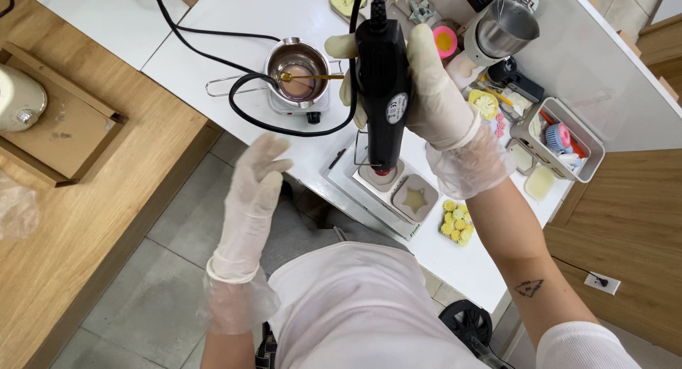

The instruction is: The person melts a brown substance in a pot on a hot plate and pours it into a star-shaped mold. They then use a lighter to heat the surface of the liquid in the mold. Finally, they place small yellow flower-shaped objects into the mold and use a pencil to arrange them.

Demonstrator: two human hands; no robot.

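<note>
- White worktop (284, 7): your right hand (426, 92) clenches the black heat gun (383, 85), nozzle down over the mold (398, 188).
- Your left hand (252, 198) hangs free, fingers spread.
- Risk: the trailing cord (241, 106) may snag the melting pot (298, 71), causing spills.

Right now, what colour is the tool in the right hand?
Black, with a red tip, seen in the head view: the heat tool in the gloved right hand.

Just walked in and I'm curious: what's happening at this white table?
A person in thin gloves holds a black corded heat tool in the right hand, nozzle down over a small mould on a white tray. A neighbouring mould shows a star shape. The left hand hovers open, holding nothing. Behind, a small metal pot with a spoon sits on a warmer.
</note>
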